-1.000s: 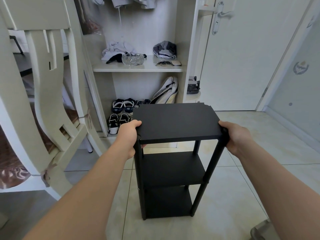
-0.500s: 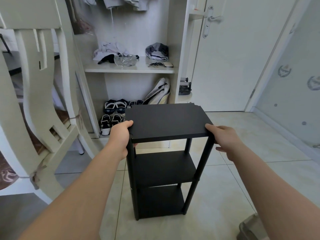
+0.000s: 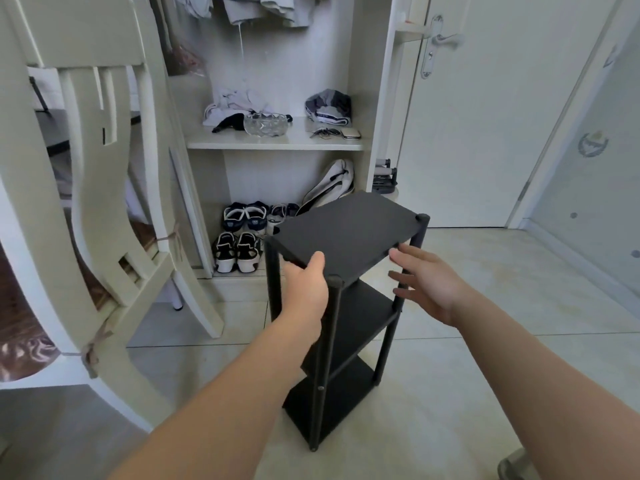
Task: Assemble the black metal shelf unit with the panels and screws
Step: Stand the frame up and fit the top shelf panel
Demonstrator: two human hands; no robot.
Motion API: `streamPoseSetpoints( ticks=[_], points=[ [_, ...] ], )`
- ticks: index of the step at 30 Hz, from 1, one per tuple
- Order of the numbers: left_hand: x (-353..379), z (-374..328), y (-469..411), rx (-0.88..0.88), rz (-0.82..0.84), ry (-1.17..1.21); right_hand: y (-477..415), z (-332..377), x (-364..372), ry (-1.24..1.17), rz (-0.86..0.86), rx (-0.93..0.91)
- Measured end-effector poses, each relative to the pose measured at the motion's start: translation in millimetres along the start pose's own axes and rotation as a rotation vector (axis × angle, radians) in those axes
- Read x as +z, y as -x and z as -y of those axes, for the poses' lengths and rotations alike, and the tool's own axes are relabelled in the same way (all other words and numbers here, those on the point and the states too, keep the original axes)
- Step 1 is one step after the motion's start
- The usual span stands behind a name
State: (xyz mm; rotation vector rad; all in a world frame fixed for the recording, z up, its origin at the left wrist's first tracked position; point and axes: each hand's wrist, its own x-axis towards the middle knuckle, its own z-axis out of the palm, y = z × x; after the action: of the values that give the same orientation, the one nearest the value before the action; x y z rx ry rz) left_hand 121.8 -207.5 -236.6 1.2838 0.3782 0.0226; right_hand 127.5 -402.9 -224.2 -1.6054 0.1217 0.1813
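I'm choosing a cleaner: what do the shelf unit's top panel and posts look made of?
The top panel: matte black board, dull, no glare; metal or laminate, unclear. The posts: smooth black round tubes, faint sheen, probably painted metal.

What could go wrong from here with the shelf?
1. Only the left hand grips the shelf at its top panel; the right hand is open beside it, so the tall, narrow unit might tip or twist.
2. Its left post stands close to the shoes and could knock them if swung that way.
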Motion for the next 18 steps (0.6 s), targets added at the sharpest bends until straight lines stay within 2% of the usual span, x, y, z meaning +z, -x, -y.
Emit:
streamPoseSetpoints(
  ticks=[2, 3, 6, 8, 12, 16, 18],
  points=[
    [-2, -4, 2, -0.076, 0.083, -0.188, 3, 0, 5, 0.016, -0.052, -0.022],
    [-6, -7, 1, -0.064, 0.060, -0.282, 4, 1, 7, 0.026, -0.085, -0.024],
    [-26, -22, -16, 0.112, -0.174, -0.360, 11, 1, 14, 0.066, -0.144, -0.021],
    [-40, -32, -34, 0.187, -0.225, -0.336, 16, -1, 22, 0.044, -0.126, -0.022],
    [-45, -29, -48, 0.090, 0.063, -0.315, 18, -1, 44, -0.006, -0.085, -0.040],
    [-42, -19, -44, 0.128, 0.090, -0.338, 10, -4, 53, -0.129, -0.137, -0.059],
    [-40, -15, -39, 0.097, 0.154, -0.319, 4, -3, 43, -0.232, -0.132, -0.058]
  ],
)
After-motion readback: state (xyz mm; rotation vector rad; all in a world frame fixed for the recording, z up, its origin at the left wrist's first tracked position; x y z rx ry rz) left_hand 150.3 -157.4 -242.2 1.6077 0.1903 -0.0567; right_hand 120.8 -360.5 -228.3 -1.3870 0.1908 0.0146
